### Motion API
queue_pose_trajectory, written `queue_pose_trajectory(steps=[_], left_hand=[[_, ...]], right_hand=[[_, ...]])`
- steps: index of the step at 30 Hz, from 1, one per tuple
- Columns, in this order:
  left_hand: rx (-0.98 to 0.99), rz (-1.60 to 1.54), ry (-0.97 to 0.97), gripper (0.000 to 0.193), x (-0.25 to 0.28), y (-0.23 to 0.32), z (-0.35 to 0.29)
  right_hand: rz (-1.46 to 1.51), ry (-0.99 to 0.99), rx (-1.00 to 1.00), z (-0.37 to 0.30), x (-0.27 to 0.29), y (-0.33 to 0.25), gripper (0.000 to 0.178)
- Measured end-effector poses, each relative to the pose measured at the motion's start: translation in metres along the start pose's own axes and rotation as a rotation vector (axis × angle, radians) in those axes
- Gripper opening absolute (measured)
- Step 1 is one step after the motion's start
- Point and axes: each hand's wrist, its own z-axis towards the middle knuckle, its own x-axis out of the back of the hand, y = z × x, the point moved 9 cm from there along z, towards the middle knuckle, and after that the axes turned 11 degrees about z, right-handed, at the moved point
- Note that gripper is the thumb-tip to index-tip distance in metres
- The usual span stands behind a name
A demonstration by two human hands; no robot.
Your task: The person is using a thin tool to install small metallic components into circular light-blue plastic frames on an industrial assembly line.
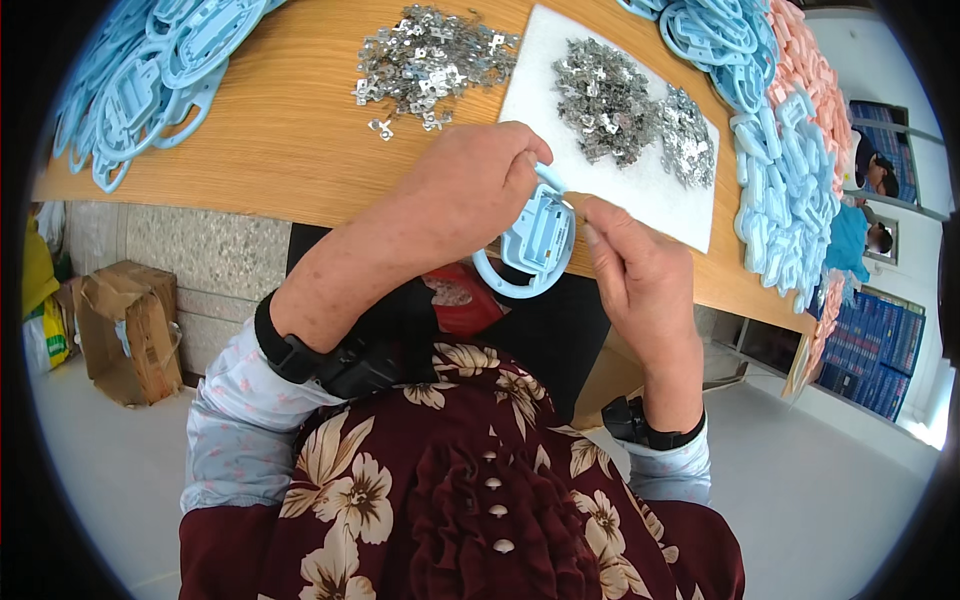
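My left hand [478,190] is closed on the top end of a light-blue plastic casing [543,235]. This casing is oval, with a ring-like outer rim and a recessed compartment in the middle, tilted over the table's near edge. My right hand [645,280] has its thumb and forefinger pinched together at the casing's upper right side. Whatever those fingertips hold, if anything, is too small to tell. Beyond my hands, a pile of small silvery metal clips [430,65] lies on the wooden table [290,120]. Two more heaps of metal pieces [605,100] rest on a white foam sheet [540,75].
Several similar blue casings [150,90] are stacked at the far left, others [715,45] at the far right. Smaller blue parts [785,200] and pink parts [810,75] line the right side. An opened cardboard box [130,335] stands on the floor at left.
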Motion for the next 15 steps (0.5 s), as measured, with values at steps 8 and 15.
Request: queue_pose_trajectory(steps=[8, 15], left_hand=[[-0.013, 0.028, 0.005, 0.029, 0.001, 0.001, 0.001], [-0.02, 0.055, 0.032, 0.029, 0.002, 0.005, 0.0]], right_hand=[[-0.22, -0.002, 0.139, 0.001, 0.002, -0.02, 0.028], [-0.19, -0.039, 0.061, 0.004, 0.004, -0.019, 0.022]])
